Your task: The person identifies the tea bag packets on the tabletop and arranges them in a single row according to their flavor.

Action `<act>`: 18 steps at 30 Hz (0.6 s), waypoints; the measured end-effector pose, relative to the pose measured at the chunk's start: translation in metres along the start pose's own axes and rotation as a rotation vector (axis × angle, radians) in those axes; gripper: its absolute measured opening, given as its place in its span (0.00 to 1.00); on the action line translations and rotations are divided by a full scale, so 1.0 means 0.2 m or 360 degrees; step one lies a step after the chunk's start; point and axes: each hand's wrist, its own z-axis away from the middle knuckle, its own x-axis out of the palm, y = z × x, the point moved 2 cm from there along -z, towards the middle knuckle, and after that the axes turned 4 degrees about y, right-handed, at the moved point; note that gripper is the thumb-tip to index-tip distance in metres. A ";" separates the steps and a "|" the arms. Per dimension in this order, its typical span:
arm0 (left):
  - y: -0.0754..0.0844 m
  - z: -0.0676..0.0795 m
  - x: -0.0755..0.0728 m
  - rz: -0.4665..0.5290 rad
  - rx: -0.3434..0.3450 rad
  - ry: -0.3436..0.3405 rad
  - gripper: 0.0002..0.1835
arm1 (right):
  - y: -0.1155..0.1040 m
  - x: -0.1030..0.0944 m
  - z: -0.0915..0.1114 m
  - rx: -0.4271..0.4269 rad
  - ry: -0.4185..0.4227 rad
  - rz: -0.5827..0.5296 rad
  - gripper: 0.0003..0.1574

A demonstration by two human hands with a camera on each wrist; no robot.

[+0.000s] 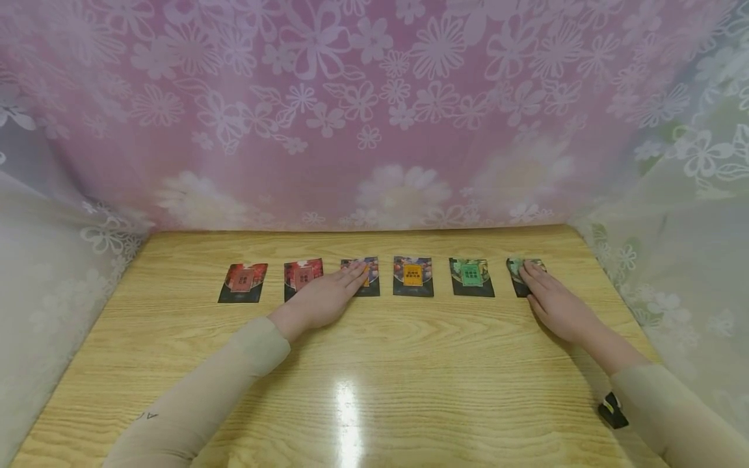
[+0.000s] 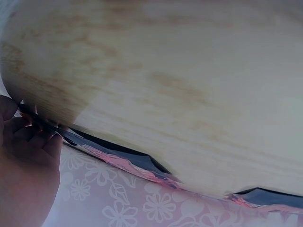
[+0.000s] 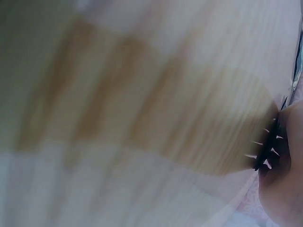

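Note:
Small flat packets lie in a row across the wooden table. My left hand point(image 1: 320, 299) rests with extended fingers on an orange-labelled packet point(image 1: 372, 286), covering much of it; its forearm side passes over the lower corner of a red packet point(image 1: 303, 272). Over at the right end, my right hand point(image 1: 558, 305) lies on a green packet point(image 1: 517, 281), which shows only at its edges. Between the hands are another orange-labelled packet point(image 1: 413, 276) and a green-labelled one point(image 1: 471, 277). A second red packet point(image 1: 242, 283) lies at the far left. Both wrist views show fingers flat on dark packets.
Pink flowered cloth point(image 1: 374, 130) hangs behind the table point(image 1: 433, 377), with pale lacy cloth point(image 1: 702, 260) at the sides. Beside the right sleeve is a small black object point(image 1: 612, 413), partly hidden. Glare streaks the table's front.

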 end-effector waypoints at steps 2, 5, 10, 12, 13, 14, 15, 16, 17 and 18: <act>0.00 0.00 0.00 -0.0006 -0.0003 -0.0003 0.31 | 0.00 0.00 0.01 -0.0008 0.0009 0.0008 0.38; 0.00 0.00 0.00 -0.0013 -0.0005 -0.0007 0.31 | 0.00 0.00 0.01 -0.0021 0.0019 0.0018 0.38; 0.00 0.00 0.00 -0.0025 0.0000 -0.0012 0.31 | -0.01 0.00 0.02 -0.0014 -0.0010 0.0026 0.38; 0.00 0.00 0.00 -0.0021 -0.0006 -0.0017 0.31 | -0.01 0.00 0.01 -0.0009 -0.0018 0.0027 0.38; 0.00 0.00 0.00 -0.0020 -0.0007 -0.0019 0.31 | -0.01 0.00 0.01 -0.0010 -0.0015 0.0029 0.38; 0.00 0.00 0.00 -0.0011 -0.0007 -0.0017 0.31 | -0.01 0.00 0.01 -0.0011 -0.0013 0.0028 0.38; 0.00 0.00 0.00 -0.0002 -0.0009 -0.0017 0.31 | -0.01 0.00 0.01 -0.0012 -0.0012 0.0029 0.38; 0.00 -0.01 0.00 0.0005 -0.0012 -0.0015 0.31 | 0.00 0.00 0.01 -0.0012 -0.0013 0.0030 0.38; 0.00 -0.01 0.00 0.0014 -0.0013 -0.0011 0.30 | 0.00 0.00 0.02 -0.0015 -0.0010 0.0032 0.38; -0.01 -0.01 0.00 0.0024 -0.0008 -0.0004 0.30 | -0.01 0.00 0.02 -0.0013 -0.0016 0.0029 0.38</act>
